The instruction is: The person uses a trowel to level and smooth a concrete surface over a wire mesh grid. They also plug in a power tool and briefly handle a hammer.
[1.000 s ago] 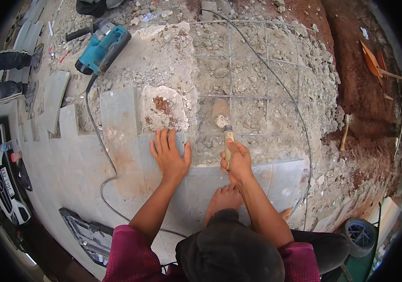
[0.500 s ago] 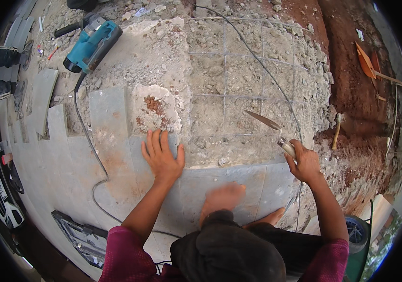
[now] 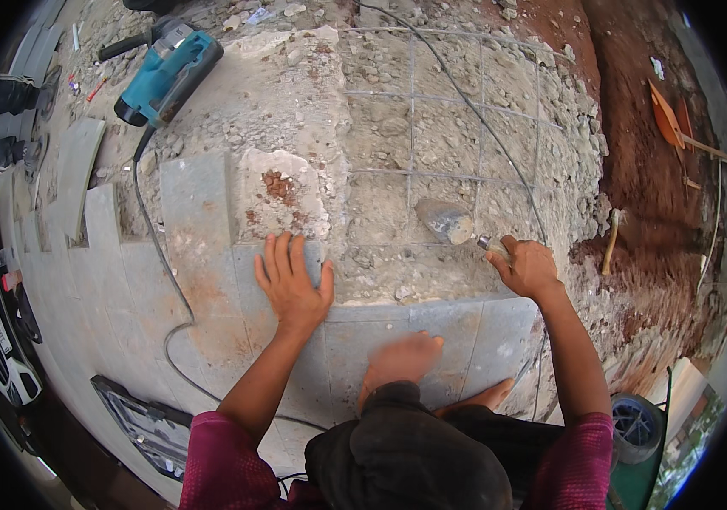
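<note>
My right hand (image 3: 530,270) is wrapped round the handle of a trowel (image 3: 446,223). Its blade points left over the rubble bed (image 3: 380,204), with the broad face showing. Whether the blade touches the rubble I cannot tell. My left hand (image 3: 294,285) lies flat with fingers spread on a grey paving tile (image 3: 248,255), fingertips at the edge of the broken mortar. Between my arms a bare foot (image 3: 406,357) rests on the grey tiles, slightly blurred. Thin metal mesh (image 3: 413,106) runs across the rubble beyond the trowel.
A teal power tool (image 3: 168,76) lies at the far left, its black cable (image 3: 144,204) winding across the tiles. Another cable (image 3: 499,140) crosses the mesh. An orange tool (image 3: 667,115) lies by the red soil trench at right. Someone's dark-clad legs (image 3: 6,98) show far left.
My right hand has shifted slightly left and nearer, and the trowel has turned from edge-on to show its broad face. My left hand stays in place.
</note>
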`<state>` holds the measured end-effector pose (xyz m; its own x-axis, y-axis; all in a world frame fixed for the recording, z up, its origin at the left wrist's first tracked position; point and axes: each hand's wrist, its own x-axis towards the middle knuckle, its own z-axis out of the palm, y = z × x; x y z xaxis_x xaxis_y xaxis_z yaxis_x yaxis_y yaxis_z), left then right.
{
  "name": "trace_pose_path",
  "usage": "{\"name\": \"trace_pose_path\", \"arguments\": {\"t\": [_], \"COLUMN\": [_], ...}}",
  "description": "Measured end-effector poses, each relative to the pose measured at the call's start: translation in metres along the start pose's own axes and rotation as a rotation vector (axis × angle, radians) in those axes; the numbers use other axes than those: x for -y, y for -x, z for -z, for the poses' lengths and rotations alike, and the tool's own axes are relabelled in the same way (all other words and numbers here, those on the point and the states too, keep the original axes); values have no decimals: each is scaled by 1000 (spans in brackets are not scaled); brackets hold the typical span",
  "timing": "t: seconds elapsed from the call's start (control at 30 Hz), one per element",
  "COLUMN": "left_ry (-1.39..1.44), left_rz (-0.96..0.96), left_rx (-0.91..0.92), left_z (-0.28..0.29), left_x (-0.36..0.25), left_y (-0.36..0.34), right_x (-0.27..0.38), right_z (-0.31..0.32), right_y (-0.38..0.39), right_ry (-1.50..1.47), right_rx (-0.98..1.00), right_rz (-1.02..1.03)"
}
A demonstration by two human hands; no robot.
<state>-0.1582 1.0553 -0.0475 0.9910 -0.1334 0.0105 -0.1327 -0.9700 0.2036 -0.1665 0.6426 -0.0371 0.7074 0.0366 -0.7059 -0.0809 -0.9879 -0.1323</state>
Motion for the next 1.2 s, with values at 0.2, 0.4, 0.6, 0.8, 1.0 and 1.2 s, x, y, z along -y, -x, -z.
{"name": "trace_pose_path", "arguments": {"t": [0.2, 0.4, 0.6, 0.8, 1.0, 1.2], "left_ry": [-1, -10, -33, -7, -26, -33], "left_rz": [-8, -14, 10, 1, -3, 17], "left_rx": [-17, -22, -3, -11, -13, 2], "left_z": [-4, -4, -2, -1, -4, -2], "left_x": [-2, -4, -4, -9, -5, -6], "left_y": [-2, -2, -1, -3, -1, -2], "right_x": [-42, -27, -41, -66, -44, -26], "right_z": [-3, 20, 7, -2, -7, -10], "right_y": [-1, -29, -62, -65, -19, -26], "right_ry": [1, 6, -61, -254, -196, -33], "right_rx": [-231, -27, -34, -147, -137, -132], "right_rz": [91, 134, 160, -10, -59, 65]}}
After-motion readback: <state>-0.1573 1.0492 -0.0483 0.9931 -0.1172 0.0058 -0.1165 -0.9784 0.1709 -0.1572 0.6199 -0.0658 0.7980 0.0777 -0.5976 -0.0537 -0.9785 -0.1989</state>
